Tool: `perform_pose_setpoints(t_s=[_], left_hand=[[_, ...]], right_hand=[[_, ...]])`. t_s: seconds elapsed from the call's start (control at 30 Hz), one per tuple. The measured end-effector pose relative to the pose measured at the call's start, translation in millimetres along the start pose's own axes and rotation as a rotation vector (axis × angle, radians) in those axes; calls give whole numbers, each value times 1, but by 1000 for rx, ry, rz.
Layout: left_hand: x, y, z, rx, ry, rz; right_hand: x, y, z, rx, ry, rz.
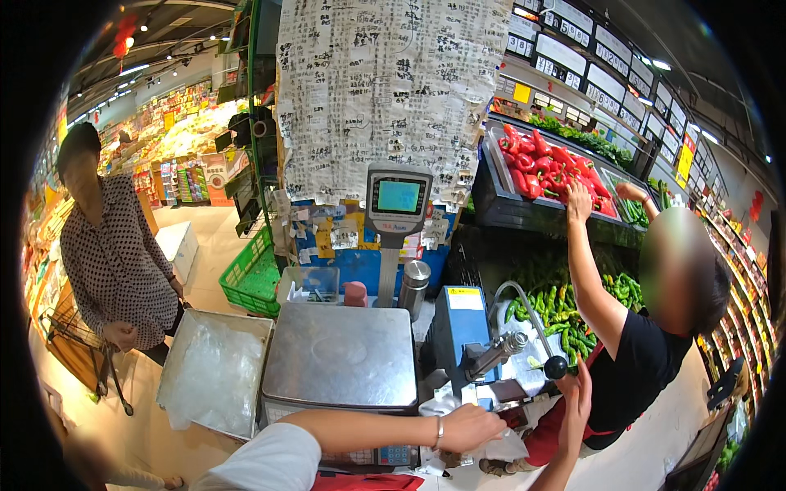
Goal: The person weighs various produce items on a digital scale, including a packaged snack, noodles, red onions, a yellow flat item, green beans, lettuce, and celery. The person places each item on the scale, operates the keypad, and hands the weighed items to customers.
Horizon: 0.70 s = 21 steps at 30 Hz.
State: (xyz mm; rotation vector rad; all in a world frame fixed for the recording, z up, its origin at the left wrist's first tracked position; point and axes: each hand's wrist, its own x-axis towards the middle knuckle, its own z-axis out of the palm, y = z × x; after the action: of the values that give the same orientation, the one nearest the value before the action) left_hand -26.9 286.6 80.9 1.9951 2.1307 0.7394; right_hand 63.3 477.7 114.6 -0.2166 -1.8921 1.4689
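My left hand (471, 428), with a metal bracelet at the wrist, reaches across the front of the scale. Its fingers are closed on a thin white plastic bag (508, 447), which hangs below them; the bag's contents are hard to make out. Beside the black ball knob (556, 367) of a bent metal lever is my right hand (575, 396), its fingers stretched upward rather than wrapped around the knob. The lever belongs to a blue bench machine (462, 331) with a metal cylinder on its front. Left of it lies the steel weighing plate (341, 356) of a digital scale.
A box of clear plastic bags (215, 368) adjoins the scale's left side. The scale display (398, 196) rises behind, near a steel flask (414, 285). At right, a co-worker (645, 356) reaches into red peppers (543, 162); green peppers (565, 313) lie below. Another person (116, 245) stands at left.
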Motion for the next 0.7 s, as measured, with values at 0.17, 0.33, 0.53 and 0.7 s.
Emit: perform_pose_setpoints(t_s=[0.17, 0.33, 0.53, 0.7], left_hand=[[-40, 17, -44, -434, 173, -67], [-79, 28, -89, -694, 203, -183], [-185, 18, -137, -1106, 662, -678], [-294, 30, -177, -798, 1087, -749]], right_hand=[[-96, 108, -60, -135, -254, 417], [-156, 107, 65, 853, -341, 836], [-184, 79, 192, 1538, -591, 1082], [-173, 39, 239, 1110, -1010, 841]])
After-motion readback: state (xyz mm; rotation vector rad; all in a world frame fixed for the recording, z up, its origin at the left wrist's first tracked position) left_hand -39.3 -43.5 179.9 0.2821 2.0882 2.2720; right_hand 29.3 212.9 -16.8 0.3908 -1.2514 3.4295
